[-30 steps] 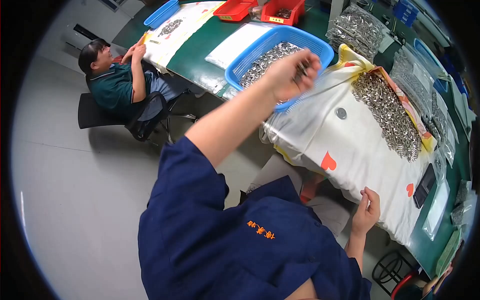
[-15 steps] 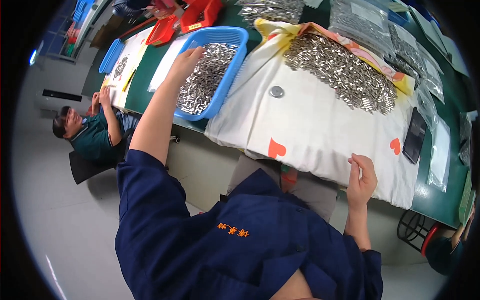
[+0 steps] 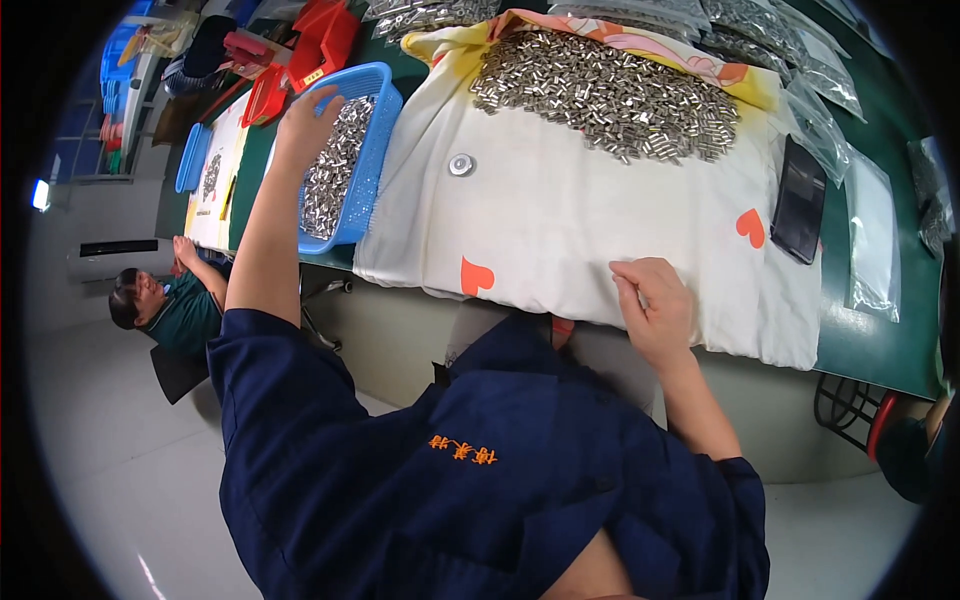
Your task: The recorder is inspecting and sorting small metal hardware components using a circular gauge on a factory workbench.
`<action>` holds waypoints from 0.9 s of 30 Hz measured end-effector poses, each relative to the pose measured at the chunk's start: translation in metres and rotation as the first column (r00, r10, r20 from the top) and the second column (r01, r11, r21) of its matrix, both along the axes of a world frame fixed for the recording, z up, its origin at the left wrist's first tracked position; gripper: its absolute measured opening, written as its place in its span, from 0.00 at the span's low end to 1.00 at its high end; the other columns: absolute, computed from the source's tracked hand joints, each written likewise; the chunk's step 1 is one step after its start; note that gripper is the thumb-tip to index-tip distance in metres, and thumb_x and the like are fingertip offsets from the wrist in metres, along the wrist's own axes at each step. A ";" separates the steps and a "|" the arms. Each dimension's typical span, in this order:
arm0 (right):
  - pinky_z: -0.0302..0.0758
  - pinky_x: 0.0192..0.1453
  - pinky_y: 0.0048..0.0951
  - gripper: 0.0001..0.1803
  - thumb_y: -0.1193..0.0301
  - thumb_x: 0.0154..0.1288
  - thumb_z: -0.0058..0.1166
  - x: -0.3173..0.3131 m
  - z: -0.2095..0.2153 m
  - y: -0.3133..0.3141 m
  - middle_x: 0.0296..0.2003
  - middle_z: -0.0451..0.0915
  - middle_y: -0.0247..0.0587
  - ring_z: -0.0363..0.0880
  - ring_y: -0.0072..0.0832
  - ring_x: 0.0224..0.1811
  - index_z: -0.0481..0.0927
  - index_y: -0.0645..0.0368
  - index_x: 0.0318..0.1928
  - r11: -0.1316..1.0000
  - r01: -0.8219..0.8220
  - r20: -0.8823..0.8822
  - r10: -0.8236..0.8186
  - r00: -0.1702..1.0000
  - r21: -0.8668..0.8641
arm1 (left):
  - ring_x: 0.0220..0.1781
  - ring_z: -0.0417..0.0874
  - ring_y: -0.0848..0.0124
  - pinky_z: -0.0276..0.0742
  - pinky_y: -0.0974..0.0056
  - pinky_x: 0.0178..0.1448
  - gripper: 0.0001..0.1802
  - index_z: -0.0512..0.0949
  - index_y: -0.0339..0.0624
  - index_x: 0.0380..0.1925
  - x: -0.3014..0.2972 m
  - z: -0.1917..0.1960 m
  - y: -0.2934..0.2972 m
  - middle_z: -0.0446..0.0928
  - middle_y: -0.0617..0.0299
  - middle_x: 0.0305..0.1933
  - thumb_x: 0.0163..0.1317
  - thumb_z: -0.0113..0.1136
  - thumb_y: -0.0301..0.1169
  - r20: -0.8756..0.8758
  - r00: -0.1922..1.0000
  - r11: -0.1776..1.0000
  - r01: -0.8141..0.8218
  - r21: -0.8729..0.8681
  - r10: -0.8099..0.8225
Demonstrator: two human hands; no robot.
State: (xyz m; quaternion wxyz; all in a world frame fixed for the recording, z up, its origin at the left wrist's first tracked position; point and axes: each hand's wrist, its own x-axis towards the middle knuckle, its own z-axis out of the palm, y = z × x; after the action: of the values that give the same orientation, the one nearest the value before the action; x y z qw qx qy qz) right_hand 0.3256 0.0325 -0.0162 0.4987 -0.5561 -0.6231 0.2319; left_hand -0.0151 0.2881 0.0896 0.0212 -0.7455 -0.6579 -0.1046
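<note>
At the left, my left hand (image 3: 306, 122) reaches over a blue plastic basket (image 3: 377, 125) and its fingers look spread. Small shiny metal cylinders (image 3: 338, 165) fill the basket. My right hand (image 3: 657, 312) hovers at the near edge of a white cloth (image 3: 560, 215) with red hearts. Its fingers are curled, thumb and forefinger close together; whether anything sits between them cannot be made out. A large pile of metal cylinders (image 3: 620, 100) lies on the far part of the cloth. Nearer lies a round grey metal disc (image 3: 461, 164).
Red bins (image 3: 322, 45) stand beyond the basket. Bags of metal parts (image 3: 745, 45) line the back of the green table (image 3: 870, 345). A dark phone (image 3: 799, 200) and a clear plastic bag (image 3: 873, 240) lie at the right. Another person (image 3: 175, 305) sits at the left.
The view has shifted, so the table things appear further left and higher. My right hand has come further over the cloth's near edge. My left hand's fingers have spread above the basket.
</note>
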 end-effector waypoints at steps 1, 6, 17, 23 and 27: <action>0.70 0.34 0.29 0.07 0.80 0.50 0.52 -0.001 -0.001 0.000 0.27 0.76 0.39 0.74 0.33 0.31 0.78 0.61 0.32 1.000 -0.002 -0.019 0.003 1.000 0.021 | 0.49 0.74 0.57 0.67 0.61 0.54 0.19 0.76 0.44 0.43 0.007 0.006 -0.007 0.74 0.50 0.46 0.55 0.53 0.41 0.044 0.999 0.999 0.017 0.032 -0.018; 0.69 0.32 0.28 0.06 0.80 0.51 0.51 0.001 -0.002 -0.003 0.26 0.76 0.40 0.73 0.32 0.30 0.77 0.61 0.32 0.999 0.018 0.034 -0.020 0.999 0.046 | 0.52 0.72 0.58 0.67 0.61 0.56 0.13 0.76 0.42 0.39 0.040 0.003 -0.054 0.72 0.53 0.48 0.50 0.58 0.27 0.083 0.927 0.916 0.344 0.208 -0.367; 0.68 0.30 0.25 0.07 0.80 0.52 0.49 -0.008 -0.006 -0.009 0.24 0.75 0.39 0.72 0.29 0.27 0.77 0.60 0.33 0.994 0.099 0.091 -0.103 0.991 0.046 | 0.50 0.74 0.56 0.71 0.59 0.50 0.10 0.77 0.41 0.31 0.047 -0.032 -0.176 0.75 0.56 0.41 0.45 0.60 0.23 0.188 0.761 0.781 0.576 0.242 -0.621; 0.69 0.31 0.28 0.06 0.78 0.53 0.49 -0.015 -0.004 -0.003 0.24 0.74 0.39 0.72 0.31 0.29 0.77 0.60 0.32 0.977 0.214 0.175 -0.212 0.961 0.012 | 0.43 0.77 0.59 0.74 0.61 0.45 0.09 0.78 0.40 0.31 0.027 -0.048 -0.174 0.77 0.56 0.38 0.47 0.59 0.24 0.354 0.697 0.782 0.563 0.268 -0.624; 0.69 0.28 0.25 0.05 0.78 0.53 0.50 -0.020 -0.009 -0.001 0.25 0.74 0.39 0.73 0.29 0.29 0.77 0.60 0.32 0.963 0.267 0.238 -0.268 0.933 0.036 | 0.42 0.78 0.60 0.73 0.64 0.45 0.10 0.77 0.39 0.34 0.028 -0.060 -0.150 0.77 0.55 0.40 0.49 0.58 0.24 0.497 0.640 0.796 0.569 0.208 -0.587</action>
State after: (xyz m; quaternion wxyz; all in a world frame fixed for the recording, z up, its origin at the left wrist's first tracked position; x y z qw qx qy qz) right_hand 0.3053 0.0315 -0.0249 0.4470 -0.6591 -0.5978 0.0918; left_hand 0.0127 0.1382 0.0301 -0.1863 -0.8552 -0.3621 -0.3208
